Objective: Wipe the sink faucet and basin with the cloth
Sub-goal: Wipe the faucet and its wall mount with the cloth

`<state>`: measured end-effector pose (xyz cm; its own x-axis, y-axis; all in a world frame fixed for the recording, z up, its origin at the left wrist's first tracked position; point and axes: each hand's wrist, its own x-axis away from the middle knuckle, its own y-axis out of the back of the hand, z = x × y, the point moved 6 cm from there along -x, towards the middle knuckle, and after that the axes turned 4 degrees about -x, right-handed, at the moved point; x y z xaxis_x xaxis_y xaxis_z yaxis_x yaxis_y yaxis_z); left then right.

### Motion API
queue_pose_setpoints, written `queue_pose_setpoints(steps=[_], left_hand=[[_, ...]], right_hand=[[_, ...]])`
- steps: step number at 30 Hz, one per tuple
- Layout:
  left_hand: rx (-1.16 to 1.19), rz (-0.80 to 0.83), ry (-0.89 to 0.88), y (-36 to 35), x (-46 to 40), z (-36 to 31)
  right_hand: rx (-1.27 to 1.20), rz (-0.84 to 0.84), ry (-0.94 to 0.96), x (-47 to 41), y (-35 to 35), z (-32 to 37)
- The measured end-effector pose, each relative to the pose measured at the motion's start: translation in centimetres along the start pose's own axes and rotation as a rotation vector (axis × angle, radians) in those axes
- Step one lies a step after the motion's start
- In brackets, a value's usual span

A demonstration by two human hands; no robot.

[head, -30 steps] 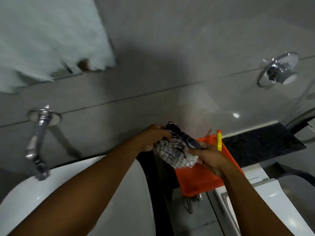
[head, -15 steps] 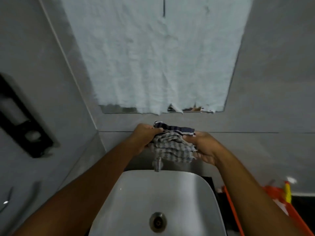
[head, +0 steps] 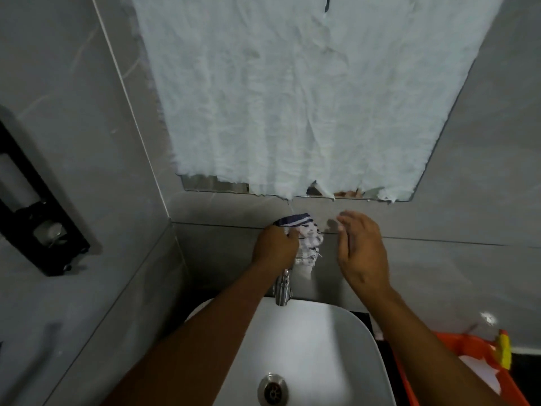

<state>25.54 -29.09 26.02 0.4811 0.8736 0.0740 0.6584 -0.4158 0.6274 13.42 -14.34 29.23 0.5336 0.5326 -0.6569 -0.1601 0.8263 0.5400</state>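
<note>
A checked white and dark-blue cloth [head: 307,241] is bunched against the wall just above the chrome faucet [head: 283,290]. My left hand [head: 275,244] is shut on the cloth, over the faucet's top, which it hides. My right hand [head: 361,250] hovers to the right of the cloth with fingers apart and holds nothing. Below lies the white basin [head: 345,347] with a metal drain [head: 272,391] near the bottom of the view.
A mirror covered by pale crumpled sheeting [head: 307,92] hangs on the grey tiled wall above. A black wall holder [head: 38,230] is at the left. An orange tray [head: 468,356] with a yellow item [head: 505,348] sits right of the basin.
My right hand has let go of the cloth and moved off to the right. My left hand alone now holds the cloth, lowered onto the faucet. The view has moved closer.
</note>
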Motion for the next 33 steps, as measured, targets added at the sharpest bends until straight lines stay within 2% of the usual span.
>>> queue_pose_setpoints(steps=[2,4,6,10,11,13,14,16,17,19,20,21,22,24,27,28,31,33], left_hand=[[0.327,0.043,0.143,-1.0,-0.8,1.1],[0.7,0.157,0.281,-2.2,-0.9,2.1],[0.911,0.344,0.344,-2.9,-0.7,2.8],[1.153,0.572,0.384,-3.9,-0.8,4.0],[1.212,0.641,0.36,-4.1,-0.4,3.7],[1.375,0.827,0.205,-3.9,0.7,1.9],[1.409,0.87,0.228,-3.6,1.0,1.3],[1.22,0.733,0.393,-3.2,0.1,1.9],[1.007,0.577,0.432,-2.8,-0.5,2.4],[0.49,0.19,0.332,-1.6,-1.6,2.3],[0.2,0.03,0.195,-1.2,-1.8,0.9],[-0.035,-0.04,0.098,-1.6,-1.4,-0.3],[-0.203,-0.048,0.074,-2.3,-1.0,-1.2],[-0.37,-0.006,0.105,-3.1,-1.1,-1.4],[-0.386,0.076,0.195,-3.1,-1.0,-1.3],[-0.479,0.076,0.181,-3.1,-0.4,-1.5],[-0.853,-0.074,0.03,-3.5,2.7,-1.9],[-0.899,-0.163,-0.053,-3.6,4.8,-1.6]], right_hand=[[0.266,0.033,0.247,0.0,-0.1,-1.6],[0.411,0.092,0.363,0.0,-1.2,-3.8],[0.489,0.095,0.434,0.2,-2.6,-5.4],[0.57,-0.036,0.484,-0.2,-5.0,-7.0],[0.582,-0.076,0.497,-0.3,-5.5,-7.2],[0.592,-0.148,0.511,-0.4,-6.1,-7.6],[0.587,-0.181,0.515,-0.4,-6.3,-7.8],[0.573,-0.226,0.531,-0.6,-6.7,-8.0],[0.569,-0.233,0.536,-0.6,-6.8,-8.0],[0.565,-0.244,0.538,-0.8,-7.0,-8.3],[0.559,-0.25,0.544,-0.8,-7.0,-8.3],[0.55,-0.248,0.552,-0.8,-7.0,-8.4],[0.544,-0.244,0.556,-0.8,-7.0,-8.4],[0.546,-0.242,0.552,-0.9,-6.9,-8.6],[0.549,-0.216,0.529,-1.0,-6.6,-8.3],[0.551,-0.197,0.527,-0.9,-6.5,-8.1],[0.563,-0.142,0.514,-0.7,-6.3,-7.9],[0.573,-0.119,0.507,-0.9,-6.3,-7.8]])
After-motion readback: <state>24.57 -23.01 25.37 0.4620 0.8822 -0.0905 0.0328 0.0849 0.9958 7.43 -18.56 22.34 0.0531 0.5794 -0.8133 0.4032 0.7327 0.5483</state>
